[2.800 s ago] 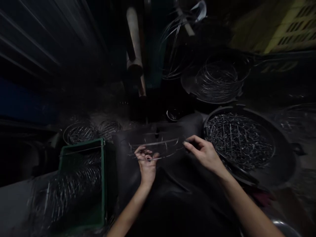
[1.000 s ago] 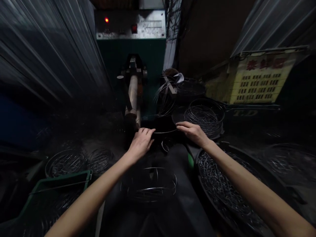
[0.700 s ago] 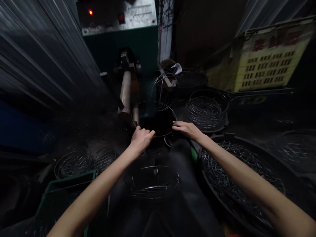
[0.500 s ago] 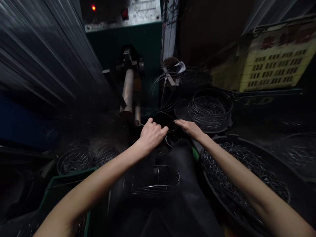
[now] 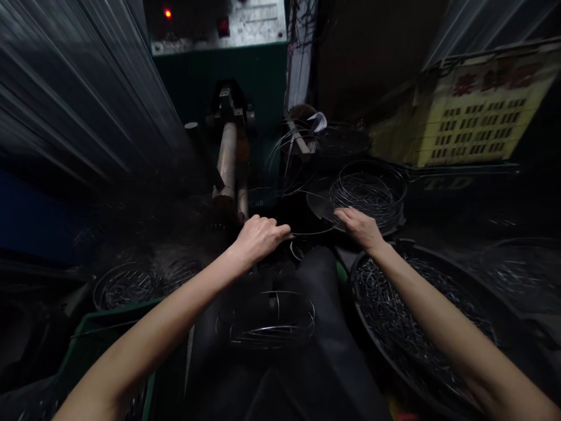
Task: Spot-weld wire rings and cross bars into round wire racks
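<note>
Gripping a thin, curved metal wire [image 5: 312, 233], both hands [image 5: 263, 237].

Two bare hands, the left [image 5: 263, 235] and the right [image 5: 360, 228]; one thin wire hoop [image 5: 311, 234]; one wire frame [image 5: 272, 330]; two crates, one green [image 5: 109, 311], one yellow [image 5: 473, 131]; one large dark basin [image 5: 372, 345]; one green machine [image 5: 263, 82] with one glowing red light [image 5: 168, 13] and one red switch [image 5: 223, 27]. The metal pieces [image 5: 407, 316] are too many and dim to count.
</note>
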Available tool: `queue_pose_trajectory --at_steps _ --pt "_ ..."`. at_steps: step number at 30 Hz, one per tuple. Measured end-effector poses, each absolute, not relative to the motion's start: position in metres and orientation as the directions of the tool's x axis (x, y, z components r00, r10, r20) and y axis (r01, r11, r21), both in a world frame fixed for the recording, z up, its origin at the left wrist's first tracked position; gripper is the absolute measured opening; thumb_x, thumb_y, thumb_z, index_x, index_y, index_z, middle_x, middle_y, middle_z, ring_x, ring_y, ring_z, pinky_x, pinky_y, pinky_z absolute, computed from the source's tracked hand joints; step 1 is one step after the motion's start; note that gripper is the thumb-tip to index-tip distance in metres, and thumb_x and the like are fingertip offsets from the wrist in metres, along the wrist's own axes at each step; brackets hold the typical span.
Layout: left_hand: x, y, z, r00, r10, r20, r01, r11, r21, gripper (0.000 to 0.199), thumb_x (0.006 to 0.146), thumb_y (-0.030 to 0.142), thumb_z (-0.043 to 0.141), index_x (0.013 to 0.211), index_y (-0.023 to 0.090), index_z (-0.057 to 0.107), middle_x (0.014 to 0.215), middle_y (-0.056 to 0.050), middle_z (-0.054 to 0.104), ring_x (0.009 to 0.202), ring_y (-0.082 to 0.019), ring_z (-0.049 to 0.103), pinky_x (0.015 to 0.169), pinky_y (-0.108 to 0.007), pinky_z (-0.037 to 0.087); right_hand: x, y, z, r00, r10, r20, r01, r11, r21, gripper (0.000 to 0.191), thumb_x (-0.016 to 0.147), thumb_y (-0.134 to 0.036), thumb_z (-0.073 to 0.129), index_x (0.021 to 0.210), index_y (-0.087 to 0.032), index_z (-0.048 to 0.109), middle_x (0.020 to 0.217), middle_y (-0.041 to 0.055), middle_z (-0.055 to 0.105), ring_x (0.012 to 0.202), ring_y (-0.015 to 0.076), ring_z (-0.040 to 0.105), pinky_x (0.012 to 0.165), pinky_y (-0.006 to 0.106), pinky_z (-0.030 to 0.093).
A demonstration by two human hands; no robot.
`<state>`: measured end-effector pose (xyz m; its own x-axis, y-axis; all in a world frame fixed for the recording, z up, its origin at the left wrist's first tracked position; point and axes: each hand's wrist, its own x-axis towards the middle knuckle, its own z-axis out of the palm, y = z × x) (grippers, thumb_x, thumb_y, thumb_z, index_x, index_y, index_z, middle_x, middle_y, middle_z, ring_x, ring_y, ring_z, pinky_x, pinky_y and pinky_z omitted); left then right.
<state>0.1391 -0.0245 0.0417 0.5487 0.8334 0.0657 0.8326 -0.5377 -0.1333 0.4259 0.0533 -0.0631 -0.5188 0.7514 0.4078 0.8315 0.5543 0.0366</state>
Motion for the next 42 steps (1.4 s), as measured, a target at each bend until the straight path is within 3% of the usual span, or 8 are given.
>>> queue_pose_trajectory --at_steps 6,14,21,27,30,33,37,42 --pt "0.159 -0.076 0.066 0.673 0.732 0.102 0.739 -0.673 -0.043 0.031 0.095 0.029 0.029 0.102 0.018 0.057 0.071 -0.004 0.056 0.068 -0.016 0.057 0.065 -0.029 0.040 0.447 0.000 -0.048 -0.378 0.781 0.497 0.801 0.545 -0.248 0.042 0.081 -0.009 0.034 0.113 -0.024 0.058 0.114 0.0072 0.063 0.107 0.0227 0.058 0.095 0.043 0.047" --pt "0.160 -0.108 0.054 0.630 0.776 -0.031 0.776 -0.630 -0.030 0.034 0.089 0.011 0.032 0.119 0.015 0.048 0.077 -0.006 0.057 0.068 -0.018 0.059 0.057 -0.027 0.044 0.412 0.001 -0.054 -0.361 0.864 0.350 0.745 0.493 -0.449 0.029 0.084 -0.022 0.039 0.101 -0.019 0.063 0.110 0.0107 0.064 0.100 0.0239 0.061 0.085 0.041 0.051" --pt "0.127 -0.166 0.043 0.660 0.738 -0.141 0.749 -0.662 0.038 0.049 0.088 0.008 0.031 0.136 0.019 0.032 0.085 -0.006 0.055 0.074 -0.018 0.057 0.065 -0.031 0.046 0.390 -0.052 -0.019 -0.267 0.964 -0.017 0.166 0.028 -0.986 0.035 0.083 -0.031 0.038 0.116 -0.026 0.051 0.109 0.0088 0.064 0.089 0.0220 0.064 0.071 0.038 0.052" --pt "0.136 -0.229 0.024 0.737 0.675 -0.040 0.675 -0.732 0.095 0.041 0.089 0.009 0.030 0.128 0.007 0.045 0.090 -0.013 0.061 0.083 -0.020 0.057 0.071 -0.033 0.046 0.353 -0.081 0.020 -0.203 0.977 -0.057 0.160 -0.024 -0.987 0.033 0.084 -0.045 0.046 0.114 -0.034 0.055 0.056 -0.0003 0.049 0.039 0.0130 0.034 0.038 0.030 0.027" --pt "0.119 -0.244 0.029 0.724 0.586 0.366 0.615 -0.787 0.044 0.035 0.089 0.019 0.042 0.122 0.019 0.052 0.108 -0.009 0.061 0.101 -0.020 0.054 0.086 -0.033 0.045 0.336 -0.106 0.029 -0.230 0.972 0.050 0.245 0.108 -0.964 0.030 0.085 -0.048 0.047 0.104 -0.030 0.062 0.051 -0.0027 0.040 0.043 0.0123 0.037 0.039 0.027 0.027" --pt "0.092 -0.233 0.049 0.324 0.619 0.715 0.830 -0.548 0.099 0.052 0.081 0.027 0.058 0.131 0.028 0.043 0.128 -0.006 0.050 0.121 -0.023 0.041 0.099 -0.037 0.038 0.322 -0.133 0.025 -0.289 0.947 0.140 0.324 0.235 -0.916 0.031 0.087 -0.046 0.047 0.098 -0.023 0.065 0.061 -0.0011 0.053 0.051 0.0110 0.049 0.044 0.024 0.036" --pt "0.075 -0.205 0.060 0.190 0.852 0.488 0.876 -0.372 0.308 0.065 0.084 0.039 0.054 0.139 0.018 0.029 0.127 -0.013 0.050 0.118 -0.026 0.047 0.096 -0.040 0.041 0.312 -0.160 0.006 -0.391 0.860 0.328 0.337 0.465 -0.819 0.027 0.090 -0.036 0.043 0.102 -0.025 0.065 0.086 0.0025 0.067 0.070 0.0129 0.061 0.059 0.024 0.046" --pt "0.083 -0.207 0.029 0.412 0.889 0.198 0.753 -0.455 0.475 0.039 0.092 0.033 0.040 0.128 0.020 0.046 0.102 -0.004 0.065 0.085 -0.012 0.062 0.076 -0.023 0.050 0.323 -0.174 -0.023 -0.471 0.726 0.501 0.430 0.685 -0.588 0.028 0.089 -0.025 0.043 0.108 -0.021 0.064 0.060 -0.0003 0.056 0.052 0.0108 0.052 0.052 0.023 0.043"
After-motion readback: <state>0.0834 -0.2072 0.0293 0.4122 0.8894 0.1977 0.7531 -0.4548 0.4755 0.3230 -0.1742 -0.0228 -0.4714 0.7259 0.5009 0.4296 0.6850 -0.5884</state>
